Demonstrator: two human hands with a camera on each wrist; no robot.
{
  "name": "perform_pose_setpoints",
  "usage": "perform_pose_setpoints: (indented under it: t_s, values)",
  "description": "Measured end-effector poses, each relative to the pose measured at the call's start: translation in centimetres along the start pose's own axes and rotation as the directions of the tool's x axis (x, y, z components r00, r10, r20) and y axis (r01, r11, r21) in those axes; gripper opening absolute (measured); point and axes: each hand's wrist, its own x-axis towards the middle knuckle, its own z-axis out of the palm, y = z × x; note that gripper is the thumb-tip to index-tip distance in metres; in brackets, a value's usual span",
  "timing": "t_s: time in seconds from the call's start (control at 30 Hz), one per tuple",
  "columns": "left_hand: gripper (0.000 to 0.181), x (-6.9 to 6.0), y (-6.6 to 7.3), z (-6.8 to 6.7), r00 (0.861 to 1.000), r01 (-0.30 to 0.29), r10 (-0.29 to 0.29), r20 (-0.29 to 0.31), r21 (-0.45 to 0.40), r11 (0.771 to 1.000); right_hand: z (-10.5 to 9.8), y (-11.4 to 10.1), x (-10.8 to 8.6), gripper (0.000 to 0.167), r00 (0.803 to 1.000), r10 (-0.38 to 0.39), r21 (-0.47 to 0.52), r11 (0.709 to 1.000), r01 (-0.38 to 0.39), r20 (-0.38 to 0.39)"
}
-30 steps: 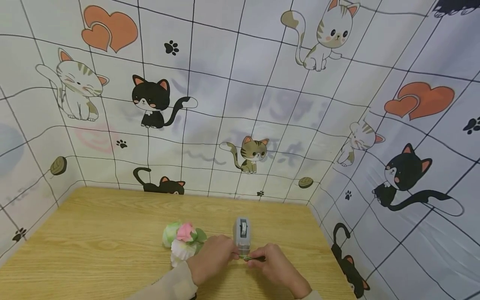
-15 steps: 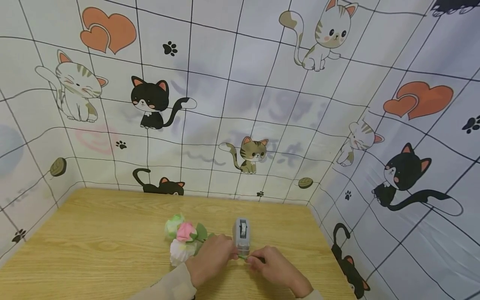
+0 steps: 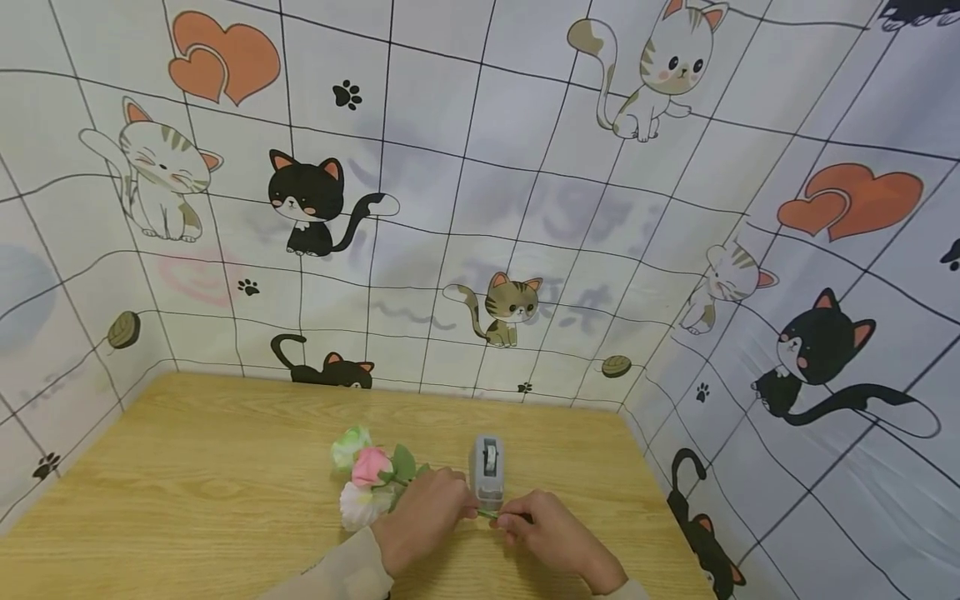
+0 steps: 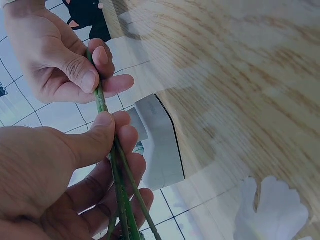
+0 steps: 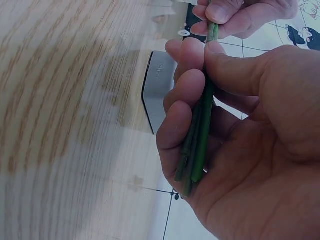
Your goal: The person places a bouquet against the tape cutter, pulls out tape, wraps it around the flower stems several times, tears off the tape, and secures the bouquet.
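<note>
A small bunch of artificial flowers lies across the two hands, its green stems (image 4: 120, 192) gathered together. In the head view its pink rose (image 3: 371, 467), white bloom (image 3: 360, 506) and pale green bloom (image 3: 349, 446) spread out left of the left hand (image 3: 429, 512). That hand pinches the stems between thumb and fingers. Close beside it, the right hand (image 3: 553, 533) pinches the same stems nearer their cut ends (image 5: 197, 172), fingers curled round them. A shiny, pale stretch shows on the stems between the hands. Just behind the hands stands a grey tape dispenser (image 3: 488, 471).
The wooden table (image 3: 225, 450) meets a cat-patterned cloth wall (image 3: 420, 200) at the back and sides. The tape dispenser stands very near both hands' fingertips.
The flower heads have turned slightly, the pale green bloom shifting toward the back. Both hands keep nearly the same place, still pinching the stems, with small finger movements of the right hand.
</note>
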Motion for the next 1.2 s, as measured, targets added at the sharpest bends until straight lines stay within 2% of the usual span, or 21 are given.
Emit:
perform_pose_setpoints:
  t_s: [0.3,0.53,0.7,0.8,0.87,1.0,1.13,1.2]
  values:
    - [0.029,0.0,-0.09,0.21,1.0,-0.002,0.002,0.002,-0.02,1.0,0.08,0.06,-0.05,0.027,1.0,0.012,0.008,1.0,-0.012,-0.01]
    - [0.02,0.11,-0.16,0.18,1.0,-0.002,0.002,0.008,-0.009,1.0,0.27,-0.22,-0.09,0.031,0.999,0.031,0.036,0.999,-0.03,-0.038]
    - [0.012,0.29,-0.17,-0.05,0.999,0.02,-0.017,0.039,-0.074,0.997,0.36,-0.28,-0.01,0.034,0.998,0.038,0.026,0.999,-0.037,-0.052]
    - [0.016,0.48,-0.29,0.0,0.998,0.033,-0.026,0.056,-0.126,0.991,0.32,-0.25,-0.08,0.025,0.996,0.045,0.021,0.999,-0.044,-0.073]
    - [0.022,0.59,-0.36,0.08,0.999,0.021,-0.014,0.046,-0.15,0.988,0.26,-0.23,-0.2,0.017,0.995,0.047,0.021,0.999,-0.045,-0.089]
    - [0.025,0.75,-0.28,0.07,1.0,0.01,-0.005,0.031,-0.156,0.988,0.2,-0.14,-0.37,0.014,0.993,0.037,0.016,0.999,-0.036,-0.116]
    - [0.02,0.87,0.06,-0.27,0.997,0.049,-0.04,0.06,-0.144,0.988,0.23,-0.19,-0.4,0.013,0.99,0.02,-0.01,1.0,-0.021,-0.137]
    - [0.017,0.96,0.23,-0.55,0.995,0.078,-0.066,0.077,-0.167,0.983,0.23,-0.27,-0.42,0.011,0.989,0.012,-0.028,0.999,-0.017,-0.148]
